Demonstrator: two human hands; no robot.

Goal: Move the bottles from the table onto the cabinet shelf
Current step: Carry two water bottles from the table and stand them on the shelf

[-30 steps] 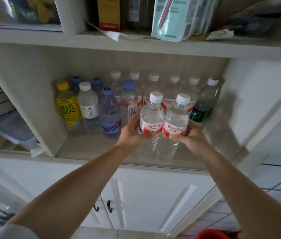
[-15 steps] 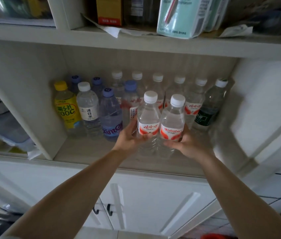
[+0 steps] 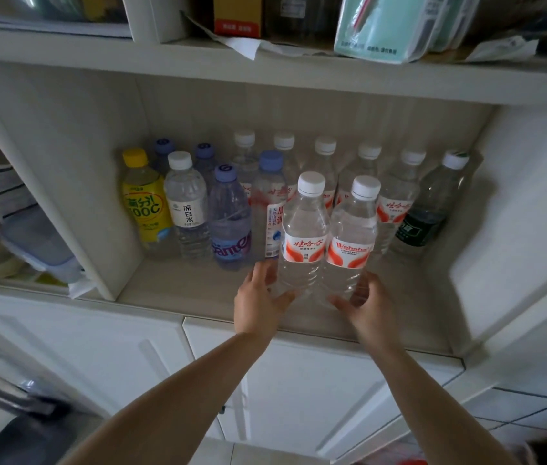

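Two clear water bottles with white caps and red-white labels stand side by side at the front of the cabinet shelf. My left hand curls round the base of the left bottle, fingers behind it and thumb in front. The right bottle has my right hand cupped round its base in the same way. Both hands sit low, under the labels, and are slightly blurred.
Behind stand several more bottles: a yellow drink, a white-capped bottle, blue-capped bottles, a red-labelled row and a dark-labelled bottle. The upper shelf holds boxes and packets. White cabinet doors lie below.
The two bottles went a little deeper into the shelf and now stand on it. Both hands slid down from the labels to the bottles' bases.
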